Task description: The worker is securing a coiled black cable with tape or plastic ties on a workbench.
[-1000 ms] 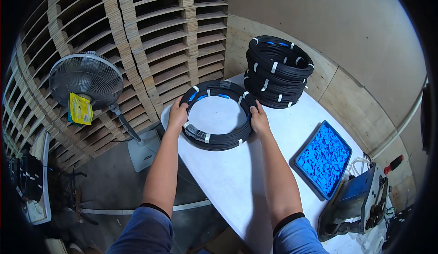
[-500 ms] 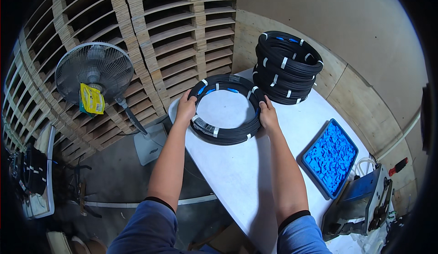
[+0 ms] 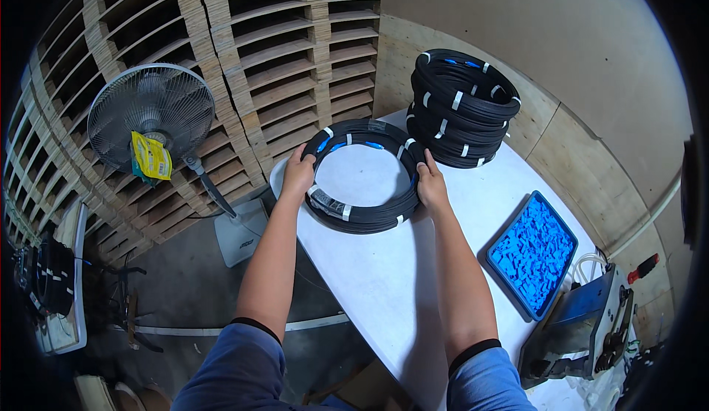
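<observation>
A thick black cable coil (image 3: 362, 220), bound with white bands and showing blue connectors along its inner side, lies at the far end of the white table (image 3: 369, 278). Its left rim is gripped by my left hand (image 3: 299, 173), fingers wrapped around the outside. On the opposite rim my right hand (image 3: 431, 182) holds on, thumb on top. The undersides of both grips are hidden by the coil. Just behind and to the right stands a tall stack of similar black cable coils (image 3: 461, 108), with blue connectors inside its top.
To the right lies a blue tray (image 3: 489, 252) full of small blue pieces, beside a metal machine (image 3: 572, 330) and a red-handled tool (image 3: 643, 269). A standing fan (image 3: 151, 115) with a yellow packet is at left, before wooden pallets (image 3: 273, 56). More coils (image 3: 55, 278) sit far left.
Both hands keep the same hold on the coil, which stays in place on the table. The whole view has shifted very slightly.
</observation>
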`<state>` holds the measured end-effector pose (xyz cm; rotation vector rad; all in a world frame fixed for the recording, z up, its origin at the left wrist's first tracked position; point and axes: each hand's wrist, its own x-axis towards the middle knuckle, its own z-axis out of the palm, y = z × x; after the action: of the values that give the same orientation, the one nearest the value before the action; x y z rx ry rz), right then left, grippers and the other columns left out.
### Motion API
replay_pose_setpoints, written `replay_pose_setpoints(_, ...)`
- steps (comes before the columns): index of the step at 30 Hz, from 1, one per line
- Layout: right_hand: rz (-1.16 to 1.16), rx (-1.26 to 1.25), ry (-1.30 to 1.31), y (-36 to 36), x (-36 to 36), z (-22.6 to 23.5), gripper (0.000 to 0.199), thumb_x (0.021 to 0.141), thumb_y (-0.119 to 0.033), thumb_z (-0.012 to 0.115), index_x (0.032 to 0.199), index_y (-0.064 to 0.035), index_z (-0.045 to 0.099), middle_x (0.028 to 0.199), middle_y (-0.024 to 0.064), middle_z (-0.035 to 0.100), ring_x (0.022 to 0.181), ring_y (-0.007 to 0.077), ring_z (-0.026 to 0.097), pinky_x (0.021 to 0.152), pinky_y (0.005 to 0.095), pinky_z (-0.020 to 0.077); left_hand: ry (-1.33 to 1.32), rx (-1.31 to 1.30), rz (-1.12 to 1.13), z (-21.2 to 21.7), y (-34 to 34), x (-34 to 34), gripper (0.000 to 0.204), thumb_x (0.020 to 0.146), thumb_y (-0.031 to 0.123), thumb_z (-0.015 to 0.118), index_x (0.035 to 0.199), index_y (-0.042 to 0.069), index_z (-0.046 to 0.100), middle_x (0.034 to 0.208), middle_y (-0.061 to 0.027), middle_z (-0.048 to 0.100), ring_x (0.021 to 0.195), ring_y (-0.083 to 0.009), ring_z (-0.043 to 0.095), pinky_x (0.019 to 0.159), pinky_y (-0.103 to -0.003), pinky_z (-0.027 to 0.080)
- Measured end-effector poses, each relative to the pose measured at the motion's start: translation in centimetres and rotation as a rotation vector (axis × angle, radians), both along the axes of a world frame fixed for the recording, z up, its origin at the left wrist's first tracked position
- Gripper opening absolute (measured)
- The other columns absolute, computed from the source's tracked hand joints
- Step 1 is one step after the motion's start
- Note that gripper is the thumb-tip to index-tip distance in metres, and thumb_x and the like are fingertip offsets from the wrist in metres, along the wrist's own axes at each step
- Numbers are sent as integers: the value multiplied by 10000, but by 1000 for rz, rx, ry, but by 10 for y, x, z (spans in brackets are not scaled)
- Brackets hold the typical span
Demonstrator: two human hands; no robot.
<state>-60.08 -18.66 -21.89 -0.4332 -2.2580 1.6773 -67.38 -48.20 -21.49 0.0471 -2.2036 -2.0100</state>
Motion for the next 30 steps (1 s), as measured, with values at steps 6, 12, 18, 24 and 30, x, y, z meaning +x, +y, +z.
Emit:
replay_pose_setpoints(6,-16,112,118,1,0,-2,522,966,-289,444,1472,-167,407,1275,261,587,1159,358,589,999,344,425,-4,3,-5,0,1,-2,531,867,154,522,1377,11,494,1269,-202,606,1160,-279,581,993,-315,416)
replay_pose_setpoints(12,160,675,-65,1,3,46,574,950,-250,416,1511,-202,307,1200,279,611,1076,430,609,966,455,462,-12,28,-6,6,3,5,537,865,141,518,1385,10,485,1283,-197,597,1164,-272,575,995,-307,412)
replay_pose_setpoints(18,272,1059,-415,-14,-10,67,702,893,-210,476,1543,-270,216,1258,286,578,1153,408,585,1010,437,455,-16,22,-28,2,2,0,539,875,124,513,1397,-2,465,1289,-186,586,1148,-249,574,988,-297,417)
replay_pose_setpoints(24,267,1003,-588,-29,-2,93,778,833,-182,510,1545,-292,213,1360,245,527,1225,361,558,1039,397,440,0,8,-38,-7,-4,-8,548,887,105,506,1418,-14,432,1276,-162,586,1107,-220,581,959,-283,435)
replay_pose_setpoints(30,270,1068,-579,-25,-5,86,714,843,-162,498,1518,-290,305,1363,181,550,1222,339,567,1019,400,460,-11,41,-61,-4,-1,-5,558,887,101,502,1425,-20,417,1267,-162,591,1090,-219,589,945,-285,445)
